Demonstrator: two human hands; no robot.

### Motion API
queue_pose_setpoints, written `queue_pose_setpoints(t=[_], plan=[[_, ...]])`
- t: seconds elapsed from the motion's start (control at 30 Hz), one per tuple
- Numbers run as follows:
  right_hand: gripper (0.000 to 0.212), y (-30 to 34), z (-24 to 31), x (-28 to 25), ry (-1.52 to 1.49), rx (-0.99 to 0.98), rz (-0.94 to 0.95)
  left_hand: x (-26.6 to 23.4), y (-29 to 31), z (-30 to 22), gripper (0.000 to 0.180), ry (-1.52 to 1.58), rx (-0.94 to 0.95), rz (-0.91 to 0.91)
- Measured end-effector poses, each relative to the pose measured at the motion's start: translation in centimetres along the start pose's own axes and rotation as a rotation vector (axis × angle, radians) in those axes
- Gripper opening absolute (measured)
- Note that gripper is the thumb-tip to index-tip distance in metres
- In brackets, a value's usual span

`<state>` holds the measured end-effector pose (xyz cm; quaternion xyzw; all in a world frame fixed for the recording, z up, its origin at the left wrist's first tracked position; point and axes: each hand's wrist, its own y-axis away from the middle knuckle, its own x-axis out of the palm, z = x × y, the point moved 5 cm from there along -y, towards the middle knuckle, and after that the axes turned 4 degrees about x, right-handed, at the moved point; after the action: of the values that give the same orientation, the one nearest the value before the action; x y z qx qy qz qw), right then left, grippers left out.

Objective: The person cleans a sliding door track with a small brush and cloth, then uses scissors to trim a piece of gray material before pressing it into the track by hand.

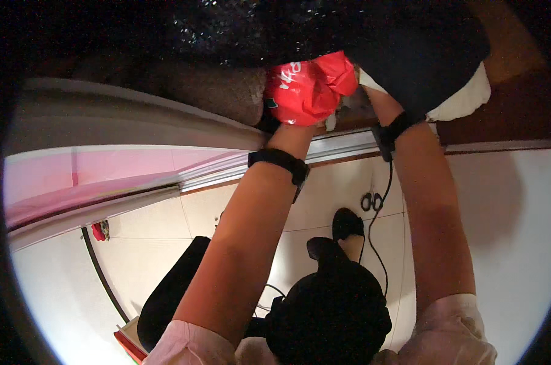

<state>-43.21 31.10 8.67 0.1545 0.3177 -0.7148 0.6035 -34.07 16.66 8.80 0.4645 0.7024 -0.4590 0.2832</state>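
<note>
Both my arms reach forward from the lower edge, each with a black strap at the wrist. A crumpled red plastic bag (306, 91) with white print covers my left hand, whose wrist (295, 137) shows just below it. Whether that hand is inside the bag or behind it, I cannot make out. Only the back part of my right hand (382, 103) shows; its fingers are hidden among a black cloth (424, 55) and pale cloth (467, 94). Dark glittery fabric (251, 27) lies beyond the bag.
A metal sliding-door track (221, 170) runs below my wrists. Black-handled scissors (372, 201) lie on the tiled floor, beside a black cable (373, 243) running down from my right wrist strap. Grey curtain-like fabric (135, 118) and a pink panel (105, 173) are at the left.
</note>
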Motion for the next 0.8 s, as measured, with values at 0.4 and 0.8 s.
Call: queue_pose_setpoints(t=[0.4, 0.8], plan=[[0.039, 9.7, -1.0, -3.0, -0.019, -0.138, 0.072, -0.5, 11.1, -1.3, 0.024, 0.207, -0.18, 0.276], [0.066, 10.6, -3.5, -16.0, -0.434, 0.355, -0.098, -10.5, 8.6, -4.0, 0.012, 0.599, -0.166, -0.234]])
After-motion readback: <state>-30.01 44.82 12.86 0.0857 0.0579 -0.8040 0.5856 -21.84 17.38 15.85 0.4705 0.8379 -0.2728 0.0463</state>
